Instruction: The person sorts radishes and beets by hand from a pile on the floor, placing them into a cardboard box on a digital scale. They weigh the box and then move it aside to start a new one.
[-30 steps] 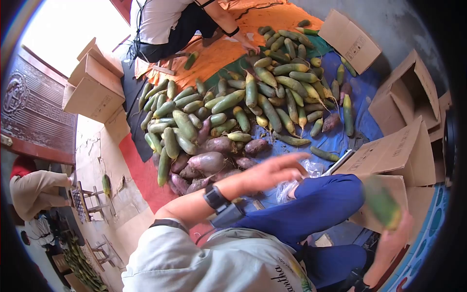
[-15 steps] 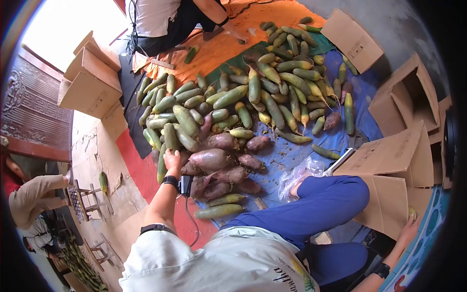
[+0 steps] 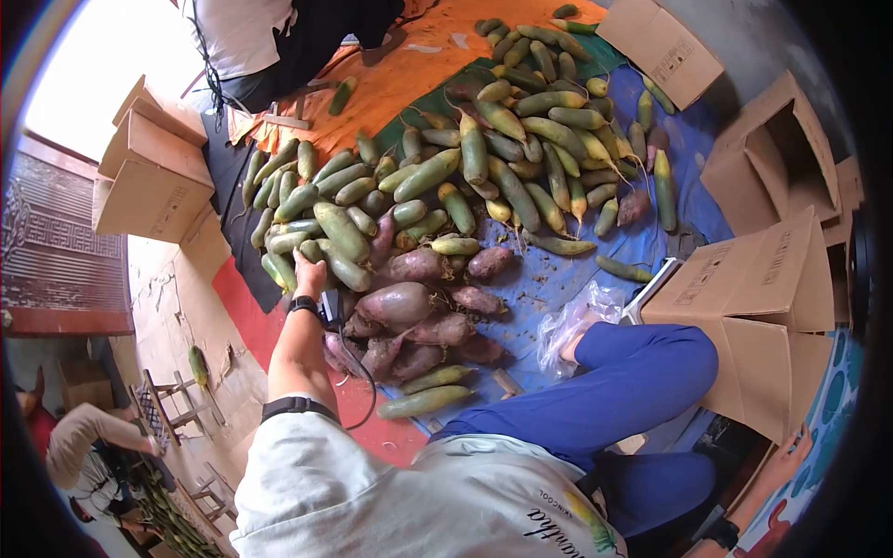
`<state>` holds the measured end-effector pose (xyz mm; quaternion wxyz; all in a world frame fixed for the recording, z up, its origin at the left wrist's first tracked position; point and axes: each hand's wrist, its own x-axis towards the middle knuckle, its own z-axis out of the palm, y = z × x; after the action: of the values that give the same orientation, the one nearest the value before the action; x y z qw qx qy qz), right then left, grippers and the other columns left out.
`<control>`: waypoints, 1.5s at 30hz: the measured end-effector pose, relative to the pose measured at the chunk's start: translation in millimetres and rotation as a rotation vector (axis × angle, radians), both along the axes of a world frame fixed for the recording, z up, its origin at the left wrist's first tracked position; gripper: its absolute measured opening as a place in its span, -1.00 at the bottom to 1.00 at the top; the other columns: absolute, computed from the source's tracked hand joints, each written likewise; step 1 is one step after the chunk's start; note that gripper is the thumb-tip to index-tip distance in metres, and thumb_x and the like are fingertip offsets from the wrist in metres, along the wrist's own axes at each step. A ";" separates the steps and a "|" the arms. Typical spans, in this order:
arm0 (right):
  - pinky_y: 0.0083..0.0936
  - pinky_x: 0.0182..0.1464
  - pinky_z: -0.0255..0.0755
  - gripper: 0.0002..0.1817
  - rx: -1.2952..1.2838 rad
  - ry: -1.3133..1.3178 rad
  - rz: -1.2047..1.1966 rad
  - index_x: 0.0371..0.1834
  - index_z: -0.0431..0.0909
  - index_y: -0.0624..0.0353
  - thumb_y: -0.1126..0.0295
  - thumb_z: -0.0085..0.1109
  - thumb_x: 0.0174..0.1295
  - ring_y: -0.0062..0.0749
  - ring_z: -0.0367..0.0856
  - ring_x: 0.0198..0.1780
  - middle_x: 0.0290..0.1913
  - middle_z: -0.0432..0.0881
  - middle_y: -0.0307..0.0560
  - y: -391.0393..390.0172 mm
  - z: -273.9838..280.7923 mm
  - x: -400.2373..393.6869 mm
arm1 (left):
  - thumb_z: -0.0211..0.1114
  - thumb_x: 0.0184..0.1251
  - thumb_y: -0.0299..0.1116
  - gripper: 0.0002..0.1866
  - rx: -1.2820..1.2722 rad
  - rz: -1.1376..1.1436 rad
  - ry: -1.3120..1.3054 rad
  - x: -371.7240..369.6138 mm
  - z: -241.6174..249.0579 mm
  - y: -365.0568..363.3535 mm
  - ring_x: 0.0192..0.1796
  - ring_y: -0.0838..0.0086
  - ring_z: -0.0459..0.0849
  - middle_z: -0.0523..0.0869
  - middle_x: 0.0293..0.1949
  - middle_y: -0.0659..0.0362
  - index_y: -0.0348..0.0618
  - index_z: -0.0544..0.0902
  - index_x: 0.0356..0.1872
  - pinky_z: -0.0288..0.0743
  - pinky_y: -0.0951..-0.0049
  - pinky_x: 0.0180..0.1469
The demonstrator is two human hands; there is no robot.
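My left hand (image 3: 310,273) reaches into the left side of the pile, its fingers closed around a green radish (image 3: 311,249) whose end shows past them. More green radishes (image 3: 341,231) lie close around it. Just right of my wrist are large purple-skinned roots (image 3: 394,305), dusted with soil. At the lower right, my right hand (image 3: 789,456) is beside the open cardboard box (image 3: 744,363), near a blue patterned surface. Its fingers are apart and no object shows in them.
More cardboard boxes (image 3: 158,167) stand at left and right. Blue sheeting (image 3: 549,279) and an orange sheet (image 3: 409,60) lie under the pile. A clear plastic bag (image 3: 581,321) is by my foot. Another person (image 3: 246,37) sits at the top; a stool (image 3: 167,405) stands at left.
My left hand has moved up and left along the pile's edge. The long green radish below it no longer shows. My right hand has lowered, and the greenish thing at its fingers is out of sight.
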<state>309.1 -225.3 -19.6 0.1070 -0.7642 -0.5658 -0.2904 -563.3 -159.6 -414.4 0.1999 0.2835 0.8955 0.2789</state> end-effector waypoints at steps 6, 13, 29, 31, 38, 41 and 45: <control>-0.35 0.09 0.27 -0.71 -0.051 -0.127 0.013 0.04 0.38 0.29 0.40 -0.12 0.32 -0.06 0.39 0.07 0.05 0.42 0.08 -29.9 4.4 14.2 | 0.38 -0.13 -0.20 -0.07 -0.474 0.093 0.175 34.7 50.6 6.5 0.14 0.08 0.42 0.40 0.07 -0.13 0.13 0.06 0.33 0.32 0.22 0.18; -0.35 0.12 0.25 -0.74 -0.046 -0.085 0.008 -0.01 0.41 0.32 0.42 -0.10 0.31 -0.04 0.39 0.07 0.02 0.45 0.10 -31.6 -8.6 -21.9 | 0.36 -0.14 -0.32 -0.40 -0.316 -0.112 0.170 72.5 59.5 -10.0 -0.06 0.01 0.57 0.58 -0.11 -0.13 -0.08 0.26 -0.03 0.43 0.21 -0.01; -0.30 0.00 0.33 -0.71 -0.026 0.141 0.487 -0.04 0.43 0.33 0.58 0.05 0.13 -0.02 0.46 -0.03 -0.05 0.47 0.13 15.1 -10.0 -189.5 | 0.45 -0.15 -0.48 -0.45 0.863 -0.764 -0.190 309.7 282.9 30.1 -0.11 0.32 0.54 0.53 -0.17 0.08 -0.20 0.41 -0.05 0.42 0.41 -0.03; -0.26 0.02 0.33 -0.61 -0.082 0.216 0.584 -0.03 0.44 0.29 0.49 0.18 0.01 0.02 0.46 -0.02 -0.04 0.47 0.14 14.5 -4.9 -215.5 | 0.43 -0.10 -0.47 -0.43 0.879 -0.890 -0.471 347.9 299.9 35.1 -0.09 0.42 0.50 0.50 -0.15 0.12 -0.20 0.35 -0.01 0.39 0.45 0.01; -0.15 0.10 0.27 -0.21 -0.143 0.309 0.772 0.19 0.21 0.22 0.27 0.39 -0.15 0.11 0.39 0.07 0.08 0.40 0.19 8.1 -12.7 -229.5 | 0.40 0.06 -0.39 -0.43 0.595 -1.064 -1.620 435.0 351.5 31.4 -0.01 0.58 0.42 0.46 -0.12 0.22 -0.16 0.28 0.05 0.34 0.51 0.05; -0.21 0.20 0.20 -0.18 -0.123 0.481 0.595 0.22 0.19 0.28 0.37 0.39 -0.18 0.05 0.34 0.16 0.17 0.33 0.20 -9.6 -22.0 -210.2 | 0.37 0.08 -0.38 -0.46 0.534 -1.101 -1.667 446.2 347.2 38.5 0.00 0.57 0.42 0.47 -0.10 0.22 -0.16 0.28 0.04 0.34 0.50 0.06; -0.30 0.23 0.16 -0.19 -0.117 0.438 0.585 0.26 0.15 0.33 0.47 0.33 -0.13 -0.08 0.32 0.20 0.21 0.30 0.15 -15.1 -10.1 -187.8 | 0.20 0.25 -0.39 -0.48 0.540 -1.305 -1.609 426.8 347.0 50.3 0.09 0.44 0.44 0.43 0.10 0.09 -0.11 0.19 0.18 0.35 0.42 0.08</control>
<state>121.3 -240.4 -29.7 0.2603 -0.6190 -0.7397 -0.0442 -136.5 -109.3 -67.4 0.7730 0.4752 0.0843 0.4118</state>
